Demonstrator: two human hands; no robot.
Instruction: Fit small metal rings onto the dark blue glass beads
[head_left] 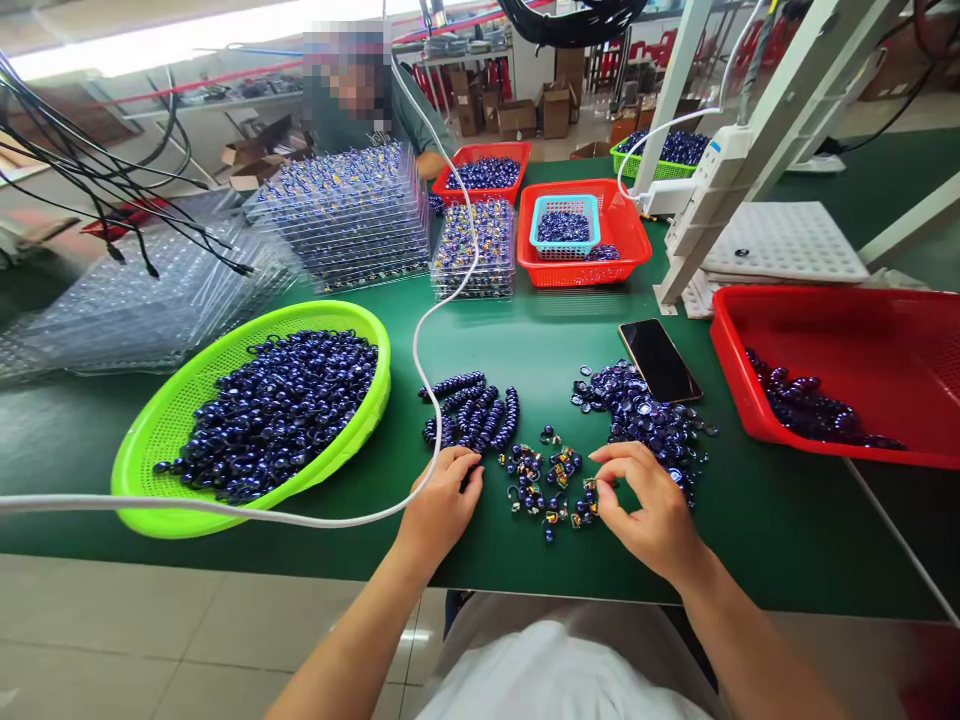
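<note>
My left hand (pixel 444 503) rests on the green table with its fingers curled together, at the near end of several rows of shiny dark-blue ring-shaped parts (pixel 480 415). Whatever its fingertips grip is hidden. My right hand (pixel 646 508) is closed, thumb and forefinger meeting in a pinch at a small dark-blue part with a tiny circuit board (pixel 589 488). This lies at the right edge of a loose cluster of similar blue parts with boards (pixel 529 480), between my hands. Just beyond the right hand spreads a heap of round dark-blue caps (pixel 656 425).
A green basket (pixel 360 325) of blue parts stands left, a red bin (pixel 731 400) right. A phone (pixel 660 360) touches the caps. A white cable (pixel 420 350) hangs across. Behind are stacked clear trays (pixel 352 220), a red basket (pixel 637 245) and a person (pixel 416 120).
</note>
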